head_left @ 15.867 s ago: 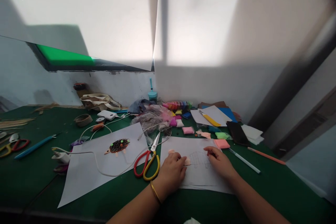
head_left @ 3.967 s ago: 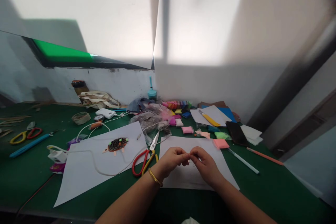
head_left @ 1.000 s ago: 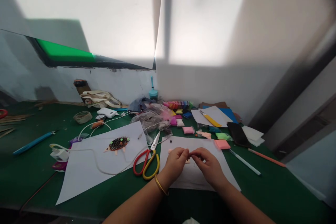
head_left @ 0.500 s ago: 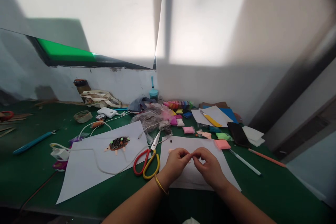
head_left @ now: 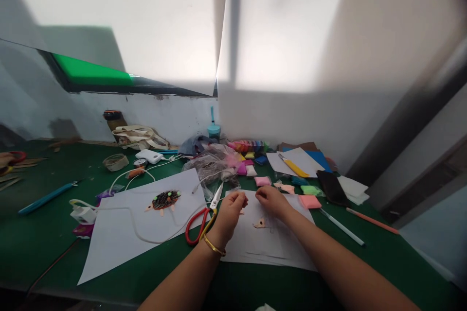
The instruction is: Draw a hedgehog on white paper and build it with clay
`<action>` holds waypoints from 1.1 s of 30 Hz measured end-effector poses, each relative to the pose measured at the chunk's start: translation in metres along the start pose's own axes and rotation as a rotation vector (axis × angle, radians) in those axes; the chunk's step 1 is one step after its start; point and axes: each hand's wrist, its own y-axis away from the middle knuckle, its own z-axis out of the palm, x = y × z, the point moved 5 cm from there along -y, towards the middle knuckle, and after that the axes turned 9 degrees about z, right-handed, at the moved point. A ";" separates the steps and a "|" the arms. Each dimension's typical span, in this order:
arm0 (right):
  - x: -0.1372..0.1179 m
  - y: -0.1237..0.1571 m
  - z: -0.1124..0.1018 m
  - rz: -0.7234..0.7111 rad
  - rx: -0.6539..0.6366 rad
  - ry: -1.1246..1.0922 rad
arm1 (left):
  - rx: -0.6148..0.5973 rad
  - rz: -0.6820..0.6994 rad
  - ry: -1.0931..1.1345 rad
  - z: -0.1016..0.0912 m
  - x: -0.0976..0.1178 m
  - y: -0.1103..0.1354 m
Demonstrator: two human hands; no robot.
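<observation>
My left hand (head_left: 232,210), a gold bangle at its wrist, is held over the left part of a white paper sheet (head_left: 237,251). Its fingers are curled together, and whatever they may hold is hidden. Across a small gap, my right hand (head_left: 273,200) hovers above the sheet's far part with fingertips pinched; I cannot make out anything in them. Between the forearms, on the paper, lies a small peach clay head (head_left: 260,223) with a dark eye and pointed snout. Scissors (head_left: 197,226) with red and yellow handles rest beside my left wrist.
Another sheet to the left carries a hedgehog figure (head_left: 166,200), with a white cable (head_left: 134,228) across it. Clay packets (head_left: 262,181) and plastic bags (head_left: 209,163) crowd the back. A yellow knife (head_left: 295,167), a pen (head_left: 343,227) and a coral stick (head_left: 372,220) lie right.
My hands, touching at the fingertips before, have separated. The left has shifted left over the scissors' yellow handle; the right has moved up and away. The clay head is now uncovered.
</observation>
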 end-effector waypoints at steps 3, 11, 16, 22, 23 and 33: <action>-0.003 -0.012 0.014 -0.026 -0.040 0.012 | -0.019 -0.066 0.127 0.002 -0.005 0.003; -0.012 0.001 0.000 -0.044 -0.030 -0.055 | -0.038 -0.157 0.118 0.004 -0.008 0.006; -0.035 0.040 -0.020 -0.066 -0.038 -0.287 | -0.055 -0.059 -0.027 0.008 -0.006 0.006; -0.050 0.064 -0.026 -0.060 0.016 -0.361 | -0.088 0.002 -0.156 0.015 -0.004 0.008; -0.051 0.064 -0.027 -0.070 0.022 -0.346 | -0.101 0.000 -0.161 0.016 -0.004 0.009; -0.048 0.068 -0.030 -0.105 0.095 -0.229 | -0.145 -0.040 -0.165 0.021 0.006 0.013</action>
